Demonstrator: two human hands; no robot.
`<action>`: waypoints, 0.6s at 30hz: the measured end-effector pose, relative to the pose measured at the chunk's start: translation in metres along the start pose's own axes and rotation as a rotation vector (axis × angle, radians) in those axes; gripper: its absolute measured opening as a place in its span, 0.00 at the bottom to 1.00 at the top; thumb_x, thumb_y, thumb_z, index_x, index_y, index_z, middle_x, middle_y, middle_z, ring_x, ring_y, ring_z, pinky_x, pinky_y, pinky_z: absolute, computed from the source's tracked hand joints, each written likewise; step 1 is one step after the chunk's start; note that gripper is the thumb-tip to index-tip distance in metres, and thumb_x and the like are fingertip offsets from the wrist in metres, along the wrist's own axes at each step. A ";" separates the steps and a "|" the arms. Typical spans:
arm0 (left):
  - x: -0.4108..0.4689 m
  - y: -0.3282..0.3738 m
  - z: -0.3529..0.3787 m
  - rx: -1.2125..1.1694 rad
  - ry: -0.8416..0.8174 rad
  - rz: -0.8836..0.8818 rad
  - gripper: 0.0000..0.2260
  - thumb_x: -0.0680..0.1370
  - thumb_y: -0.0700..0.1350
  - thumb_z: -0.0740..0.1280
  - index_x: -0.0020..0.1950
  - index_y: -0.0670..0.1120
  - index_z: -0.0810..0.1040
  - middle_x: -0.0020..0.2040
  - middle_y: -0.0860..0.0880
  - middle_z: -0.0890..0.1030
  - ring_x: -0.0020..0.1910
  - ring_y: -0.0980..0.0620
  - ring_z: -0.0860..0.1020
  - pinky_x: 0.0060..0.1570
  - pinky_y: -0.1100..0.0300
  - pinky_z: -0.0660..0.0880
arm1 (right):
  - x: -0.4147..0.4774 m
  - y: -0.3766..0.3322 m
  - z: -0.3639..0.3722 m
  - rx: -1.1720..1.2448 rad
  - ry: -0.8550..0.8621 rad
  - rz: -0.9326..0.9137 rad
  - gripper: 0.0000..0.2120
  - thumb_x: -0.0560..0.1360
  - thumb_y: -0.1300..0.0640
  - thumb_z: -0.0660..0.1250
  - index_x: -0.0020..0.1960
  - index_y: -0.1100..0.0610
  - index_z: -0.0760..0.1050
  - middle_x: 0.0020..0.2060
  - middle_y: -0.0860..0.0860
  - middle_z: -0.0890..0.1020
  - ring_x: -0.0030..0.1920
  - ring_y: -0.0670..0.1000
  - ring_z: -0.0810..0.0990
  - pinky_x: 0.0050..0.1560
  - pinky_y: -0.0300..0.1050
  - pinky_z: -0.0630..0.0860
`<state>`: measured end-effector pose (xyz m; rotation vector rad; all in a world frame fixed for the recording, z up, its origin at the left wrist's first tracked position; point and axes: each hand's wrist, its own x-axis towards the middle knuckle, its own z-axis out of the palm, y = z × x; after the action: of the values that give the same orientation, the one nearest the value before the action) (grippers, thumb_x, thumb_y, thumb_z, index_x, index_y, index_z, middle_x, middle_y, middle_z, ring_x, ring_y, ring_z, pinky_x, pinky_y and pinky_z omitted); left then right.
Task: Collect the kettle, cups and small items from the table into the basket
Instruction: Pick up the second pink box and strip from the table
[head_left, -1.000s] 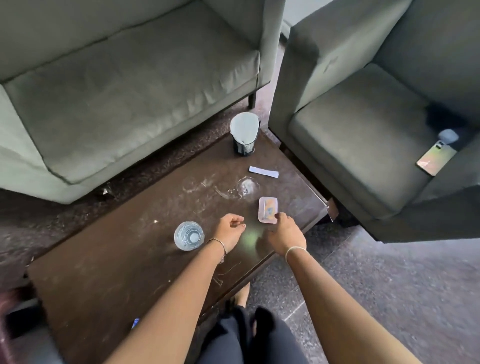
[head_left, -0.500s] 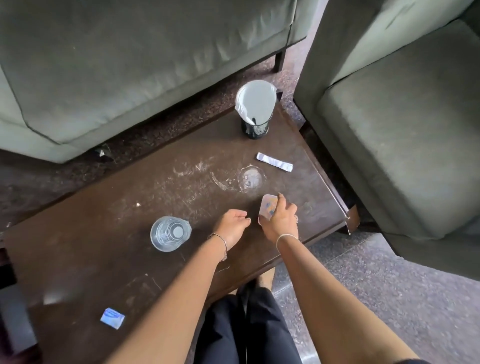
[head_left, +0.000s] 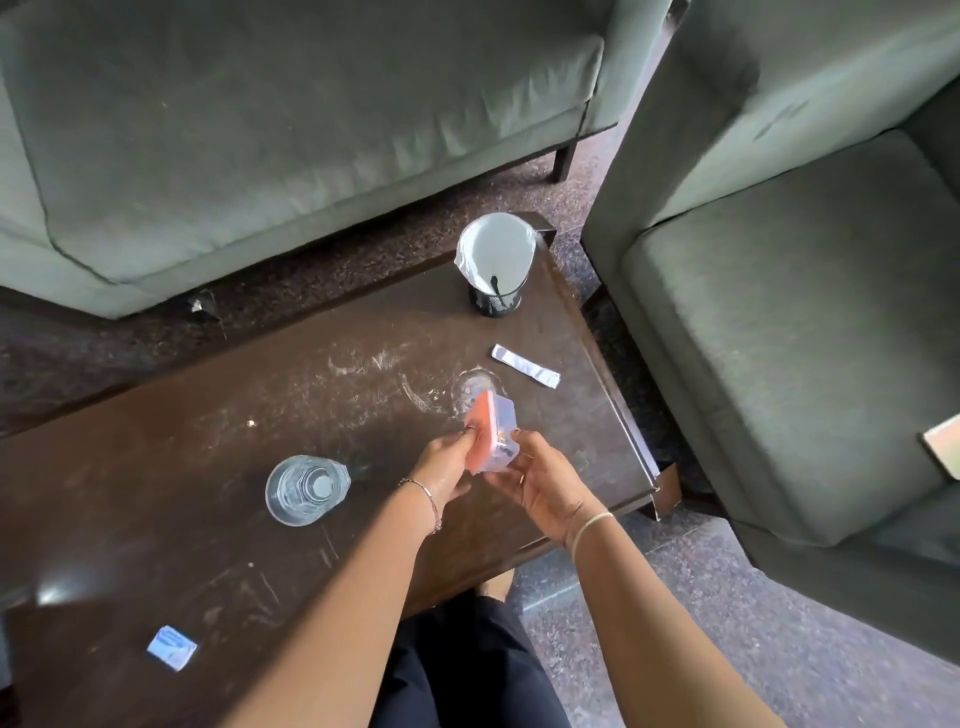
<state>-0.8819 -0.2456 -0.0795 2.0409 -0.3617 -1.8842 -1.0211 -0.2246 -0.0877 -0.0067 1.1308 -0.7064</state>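
1. The blue packet (head_left: 172, 648) lies flat near the left end of the table (head_left: 156, 467), untouched.
2. The clear cup (head_left: 306, 489) stands upright, just left of the hands.
3. The left hand (head_left: 445, 462) pinches the small box (head_left: 491, 432) on its orange side.
4. The right hand (head_left: 540, 480) cradles the box from below. A moment ago the box lay flat; it is now lifted clear.
5. The white sachet (head_left: 525, 365) and the lined mesh holder (head_left: 496, 265) remain on the table. No basket or kettle is in view.
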 end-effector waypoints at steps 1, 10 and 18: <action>-0.002 0.003 0.001 -0.060 -0.019 -0.017 0.14 0.79 0.52 0.64 0.60 0.45 0.77 0.55 0.45 0.80 0.57 0.46 0.76 0.59 0.49 0.74 | -0.001 -0.003 0.001 -0.002 -0.012 0.016 0.15 0.79 0.55 0.63 0.61 0.62 0.76 0.49 0.60 0.84 0.43 0.53 0.84 0.45 0.45 0.83; -0.006 0.013 -0.013 -0.493 0.050 0.045 0.10 0.76 0.46 0.70 0.53 0.42 0.77 0.50 0.43 0.82 0.53 0.44 0.79 0.46 0.52 0.79 | 0.017 -0.039 0.013 -0.416 -0.048 0.069 0.13 0.77 0.55 0.69 0.54 0.64 0.80 0.48 0.60 0.85 0.44 0.53 0.85 0.41 0.44 0.82; 0.012 0.013 -0.026 -0.561 0.051 0.056 0.04 0.76 0.42 0.70 0.49 0.45 0.79 0.50 0.44 0.82 0.50 0.47 0.80 0.46 0.53 0.80 | 0.076 -0.074 -0.002 -1.487 0.467 -0.388 0.11 0.74 0.58 0.68 0.56 0.56 0.78 0.54 0.55 0.79 0.56 0.58 0.77 0.54 0.49 0.75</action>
<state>-0.8548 -0.2607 -0.0828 1.6718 0.1164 -1.6551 -1.0427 -0.3209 -0.1251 -1.4018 1.9089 -0.0401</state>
